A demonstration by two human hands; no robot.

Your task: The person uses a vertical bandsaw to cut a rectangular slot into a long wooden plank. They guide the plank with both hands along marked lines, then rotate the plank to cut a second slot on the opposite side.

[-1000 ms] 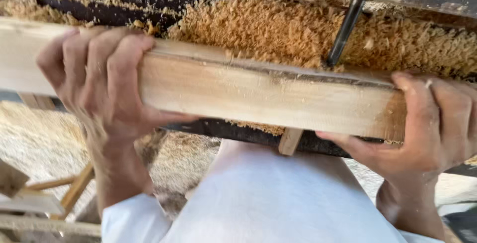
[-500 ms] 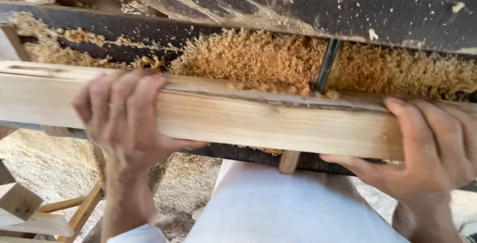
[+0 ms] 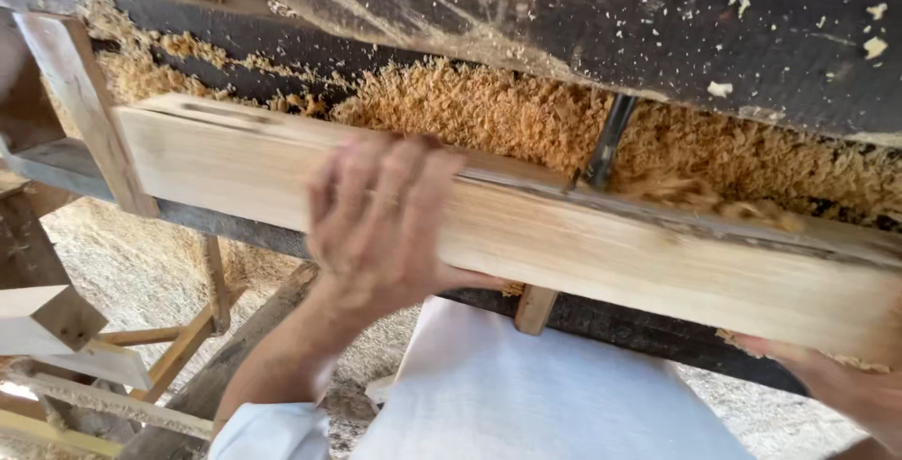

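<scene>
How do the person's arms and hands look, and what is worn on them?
Both hands are bare, with no gloves. The left hand shows a thin ring on one finger. The left forearm is bare down to a white sleeve bunched near the elbow. Of the right hand only part shows at the frame edge; its sleeve is out of view.

The left hand [image 3: 381,220] was wrapped over a pale wooden beam [image 3: 526,225], fingers draped down its front face. The right hand [image 3: 836,380] seemed to cup its underside, mostly hidden. Sawdust [image 3: 507,117] was heaped behind, around a dark metal rod [image 3: 609,140].
</scene>
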